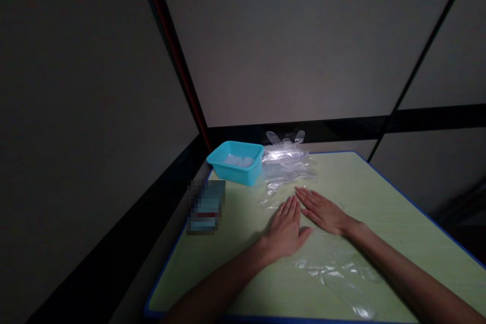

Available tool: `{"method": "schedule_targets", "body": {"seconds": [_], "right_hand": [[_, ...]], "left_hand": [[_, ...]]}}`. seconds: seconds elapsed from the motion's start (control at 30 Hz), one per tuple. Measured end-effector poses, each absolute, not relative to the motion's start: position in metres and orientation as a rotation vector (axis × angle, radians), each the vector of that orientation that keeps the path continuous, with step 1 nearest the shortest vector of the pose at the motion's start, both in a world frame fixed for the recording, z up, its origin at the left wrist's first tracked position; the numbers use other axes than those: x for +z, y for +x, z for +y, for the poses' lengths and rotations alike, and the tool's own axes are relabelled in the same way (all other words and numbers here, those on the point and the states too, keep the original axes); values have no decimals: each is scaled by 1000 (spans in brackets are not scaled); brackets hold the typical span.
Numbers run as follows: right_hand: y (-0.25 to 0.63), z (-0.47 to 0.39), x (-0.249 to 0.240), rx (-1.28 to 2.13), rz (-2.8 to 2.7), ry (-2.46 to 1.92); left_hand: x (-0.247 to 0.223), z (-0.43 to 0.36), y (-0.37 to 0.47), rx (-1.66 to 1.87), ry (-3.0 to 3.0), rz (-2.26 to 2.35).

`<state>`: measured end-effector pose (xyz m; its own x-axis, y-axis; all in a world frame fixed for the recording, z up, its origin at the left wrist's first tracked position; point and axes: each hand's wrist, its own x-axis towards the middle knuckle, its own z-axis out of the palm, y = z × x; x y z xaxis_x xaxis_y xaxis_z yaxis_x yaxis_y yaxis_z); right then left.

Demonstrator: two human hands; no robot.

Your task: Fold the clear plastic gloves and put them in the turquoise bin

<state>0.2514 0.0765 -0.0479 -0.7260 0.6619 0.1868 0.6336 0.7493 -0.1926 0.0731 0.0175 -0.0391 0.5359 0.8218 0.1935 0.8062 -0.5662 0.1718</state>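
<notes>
Left hand: palm down, thumb spread; fingers together
Right hand: flat; fingers nearly together
Clear plastic sheet: on table, beneath both hands
Blue basin: beside plastic pile

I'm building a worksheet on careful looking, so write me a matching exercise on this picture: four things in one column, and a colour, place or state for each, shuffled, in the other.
Things
1. Basin
2. Right hand
3. Table
4. Plastic

Descriptions
A. Pale green on top, with a blue edge
B. Clear and crinkled
C. Turquoise
D. Flat, fingers outstretched, to the right of the left hand

Right pairs: 1-C, 2-D, 3-A, 4-B
</notes>
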Motion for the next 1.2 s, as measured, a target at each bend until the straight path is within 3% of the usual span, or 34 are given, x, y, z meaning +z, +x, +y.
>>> {"method": "schedule_targets", "body": {"seconds": [0.33,0.6,0.87,1.2], "right_hand": [[255,78,-47,96,-2721,-1086],[280,79,-40,23,-2535,-1492],[265,11,-46,-51,-2599,-1295],[316,18,-58,-91,-2563,-1402]], "left_hand": [[-31,12,26,290,2705,1481],[-37,13,20,235,2759,1509],[-38,14,20,248,2758,1509],[-34,13,19,233,2735,1472]]}}
